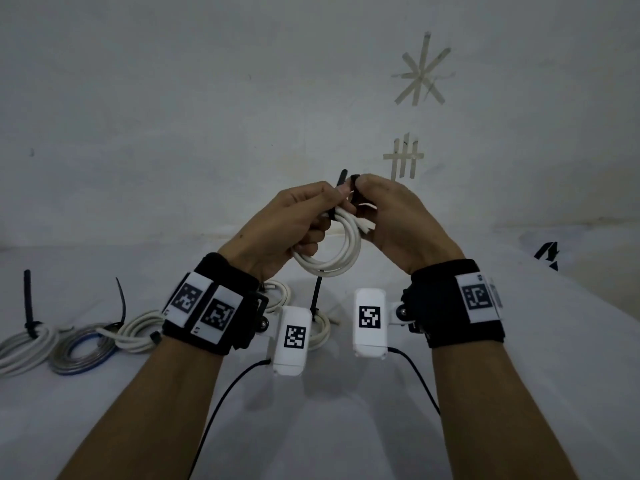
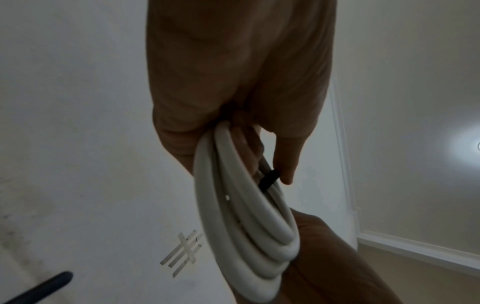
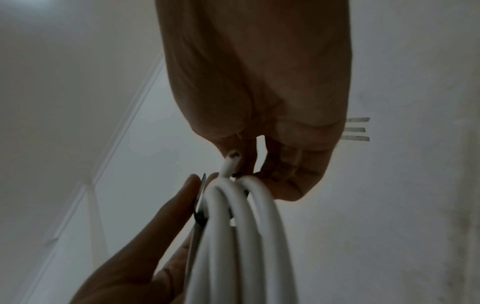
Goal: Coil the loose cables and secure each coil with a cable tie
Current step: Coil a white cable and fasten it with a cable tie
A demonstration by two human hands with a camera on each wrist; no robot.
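Note:
Both hands are raised in front of the wall, holding a small white cable coil [image 1: 334, 252] between them. My left hand [image 1: 311, 216] grips the coil's top left, fingers curled through the loops [image 2: 246, 226]. A black cable tie [image 1: 341, 181] wraps the coil's top, and its tail sticks up between the hands. My right hand [image 1: 367, 199] pinches the tie at the coil's top right. In the right wrist view the strap [image 3: 200, 205] lies beside the left hand's fingers [image 3: 161, 222], and a cut cable end [image 3: 231, 162] pokes up by the right fingertips.
Several coils bound with black ties lie on the white table below: a white one [image 1: 24, 348], a grey and blue one [image 1: 83, 351], a white one [image 1: 138, 330] and two behind the wrists [image 1: 322, 327]. Tape marks [image 1: 403, 157] are on the wall.

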